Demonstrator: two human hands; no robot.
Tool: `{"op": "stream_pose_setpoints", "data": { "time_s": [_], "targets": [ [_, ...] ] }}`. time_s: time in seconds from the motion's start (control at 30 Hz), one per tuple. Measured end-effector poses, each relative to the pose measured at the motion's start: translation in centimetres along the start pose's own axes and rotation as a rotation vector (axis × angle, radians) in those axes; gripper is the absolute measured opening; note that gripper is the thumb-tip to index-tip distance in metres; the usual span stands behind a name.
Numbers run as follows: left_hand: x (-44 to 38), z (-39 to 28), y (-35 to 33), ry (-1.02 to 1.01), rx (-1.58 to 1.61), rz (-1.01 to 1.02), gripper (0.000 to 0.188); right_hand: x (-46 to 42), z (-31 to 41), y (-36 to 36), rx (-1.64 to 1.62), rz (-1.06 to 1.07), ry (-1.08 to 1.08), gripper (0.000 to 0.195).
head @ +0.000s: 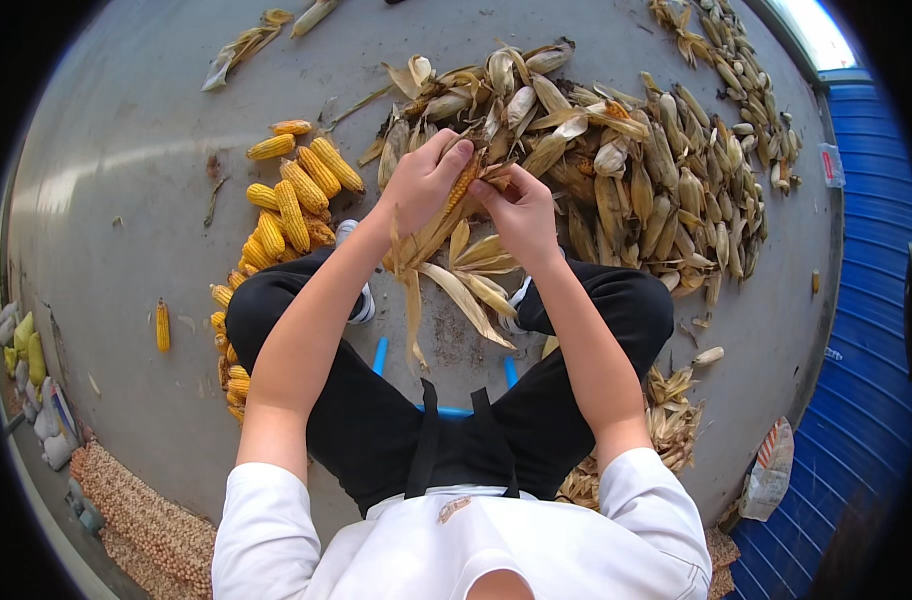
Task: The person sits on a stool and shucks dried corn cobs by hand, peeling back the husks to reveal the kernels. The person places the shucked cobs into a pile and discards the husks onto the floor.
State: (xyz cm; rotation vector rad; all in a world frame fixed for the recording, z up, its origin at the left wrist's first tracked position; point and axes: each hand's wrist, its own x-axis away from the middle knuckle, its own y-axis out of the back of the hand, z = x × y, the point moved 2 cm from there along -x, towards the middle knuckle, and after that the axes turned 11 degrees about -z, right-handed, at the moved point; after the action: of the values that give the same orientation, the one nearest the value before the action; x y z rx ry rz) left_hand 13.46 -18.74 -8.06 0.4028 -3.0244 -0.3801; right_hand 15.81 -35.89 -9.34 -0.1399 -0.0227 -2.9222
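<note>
Between my two hands is an ear of corn (462,189), its yellow kernels partly bared. My left hand (426,176) grips the ear from the left, thumb near its upper end. With bent fingers, my right hand (517,210) pinches a strip of dry husk (495,174) at the ear's right side. Loosened husk leaves (456,289) hang below the hands, over the gap between my knees. Just beyond my hands lies a big heap of unhusked corn (651,172). The ear's lower end is hidden by husk.
Husked yellow ears (294,214) are piled by my left leg. One loose ear (162,326) lies farther left. Torn husks (669,420) gather at my right. Blue stool legs (381,356) show between my knees. A blue corrugated wall (868,262) bounds the right side; stacked cobs (144,517) stand lower left.
</note>
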Motion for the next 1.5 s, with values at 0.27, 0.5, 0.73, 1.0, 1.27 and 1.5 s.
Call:
{"op": "stream_pose_setpoints", "data": {
  "time_s": [0.27,0.5,0.73,1.0,1.27,1.5],
  "targets": [
    [-0.1,0.1,-0.1,0.017,0.027,0.045,0.04,-0.6,-0.6,0.8,0.093,-0.008,-0.163,0.019],
    [0.5,-0.1,-0.6,0.036,-0.005,-0.017,0.041,-0.6,-0.3,0.9,0.213,0.032,-0.164,0.015],
    [-1.2,0.3,0.9,-0.043,0.128,-0.299,0.046,2.2,-1.1,-0.9,0.526,0.253,-0.01,0.017],
    [-2.7,-0.2,4.6,0.145,0.522,-0.407,0.043,7.7,-2.7,-2.4,0.752,0.726,0.234,0.018],
    [-2.3,0.8,3.5,0.177,0.6,-0.255,0.042,4.8,-2.1,-1.0,0.917,0.807,0.128,0.02],
    [-1.8,1.6,1.8,0.085,0.19,-0.206,0.039,0.4,1.9,1.3,0.446,0.147,0.151,0.023]
  ]
}}
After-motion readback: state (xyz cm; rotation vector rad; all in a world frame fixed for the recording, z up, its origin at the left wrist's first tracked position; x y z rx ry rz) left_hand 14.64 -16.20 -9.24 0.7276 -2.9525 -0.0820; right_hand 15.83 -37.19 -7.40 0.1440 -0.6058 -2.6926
